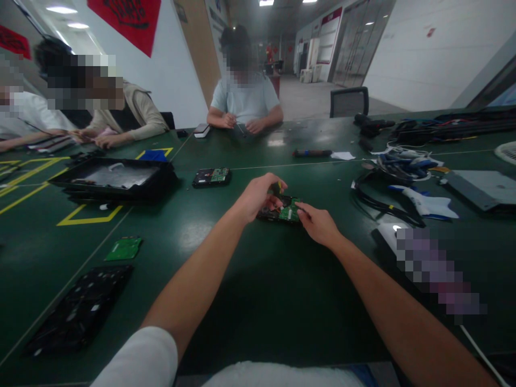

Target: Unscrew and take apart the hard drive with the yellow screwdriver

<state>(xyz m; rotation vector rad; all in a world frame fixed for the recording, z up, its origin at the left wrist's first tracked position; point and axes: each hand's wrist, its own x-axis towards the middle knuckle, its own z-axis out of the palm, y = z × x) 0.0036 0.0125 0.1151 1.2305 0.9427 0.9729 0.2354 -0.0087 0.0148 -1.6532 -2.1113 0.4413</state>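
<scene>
Table [250, 301]: smooth, slightly glossy green; hard drive [284, 210]: green circuit board, probably metal casing.

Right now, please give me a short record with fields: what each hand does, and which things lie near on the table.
left hand: curled over the hard drive, seems to grip a small dark tool
right hand: fingers touch the drive's right edge
surface: green table
left of the hands: second hard drive, black tray, loose green circuit board
right of the hands: black cables
others: people seated along the table's left and far sides

Bare table [258, 301] near; cables [379, 201] right, tray [113, 180] left.
</scene>
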